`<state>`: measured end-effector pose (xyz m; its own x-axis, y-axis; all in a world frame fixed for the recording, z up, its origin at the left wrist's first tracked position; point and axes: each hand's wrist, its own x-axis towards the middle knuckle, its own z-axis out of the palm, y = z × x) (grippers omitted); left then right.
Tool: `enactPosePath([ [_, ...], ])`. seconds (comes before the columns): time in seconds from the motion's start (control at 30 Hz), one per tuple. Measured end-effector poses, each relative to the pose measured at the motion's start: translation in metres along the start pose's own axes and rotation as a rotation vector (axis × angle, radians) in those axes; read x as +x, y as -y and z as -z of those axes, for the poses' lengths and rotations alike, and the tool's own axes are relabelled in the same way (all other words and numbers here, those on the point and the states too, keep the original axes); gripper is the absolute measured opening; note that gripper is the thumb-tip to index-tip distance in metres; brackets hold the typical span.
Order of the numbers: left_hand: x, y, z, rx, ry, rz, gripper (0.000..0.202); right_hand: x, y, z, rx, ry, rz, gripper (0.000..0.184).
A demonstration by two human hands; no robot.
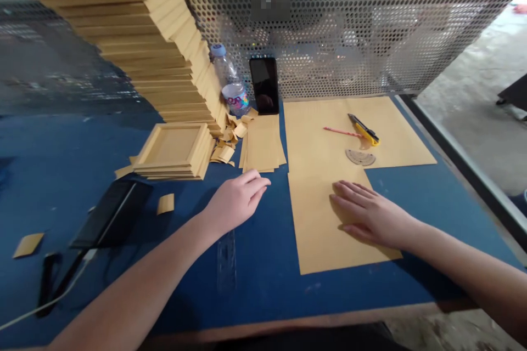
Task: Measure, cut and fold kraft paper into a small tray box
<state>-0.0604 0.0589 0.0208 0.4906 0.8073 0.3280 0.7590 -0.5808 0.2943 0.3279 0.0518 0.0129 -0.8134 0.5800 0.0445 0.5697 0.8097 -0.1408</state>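
My left hand [237, 201] is over the blue table with its fingers drawn together toward the right. Nothing shows at its fingertips. Just beyond them lie cut cardboard pieces [261, 142] in a small pile, and a clear ruler [226, 260] lies partly under my left wrist. My right hand [373, 213] rests flat, fingers stretched out, on a tan cardboard sheet [313, 219]. Behind that sheet lies a larger cardboard sheet [308, 126], bearing a yellow and black utility knife [365, 130], a thin reddish pencil [341, 131] and a clear protractor [360, 157].
A tall leaning stack of cardboard [164, 77] rises at the back left, behind shallow cardboard trays [173, 145]. A water bottle [233, 85] and a phone [264, 85] stand against the perforated metal panel [329, 38]. A black case [113, 214] with a white cable lies left.
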Motion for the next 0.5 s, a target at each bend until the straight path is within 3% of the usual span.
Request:
enactPosePath([
  [0.17, -0.003, -0.002, -0.002, 0.011, 0.017, 0.024, 0.026, 0.025, 0.048, -0.003, -0.005, 0.072, 0.005, 0.069],
  [0.33, -0.008, -0.006, -0.006, 0.073, 0.043, 0.084, 0.029, 0.054, 0.086, -0.017, 0.005, 0.033, -0.002, 0.076],
  [0.4, -0.007, -0.006, -0.011, 0.075, 0.063, 0.084, 0.024, 0.060, 0.090, -0.018, -0.015, 0.003, -0.009, 0.075],
  [0.5, -0.007, -0.002, -0.021, 0.055, 0.108, 0.048, 0.045, 0.062, 0.075, -0.013, -0.050, -0.017, -0.031, 0.069],
])
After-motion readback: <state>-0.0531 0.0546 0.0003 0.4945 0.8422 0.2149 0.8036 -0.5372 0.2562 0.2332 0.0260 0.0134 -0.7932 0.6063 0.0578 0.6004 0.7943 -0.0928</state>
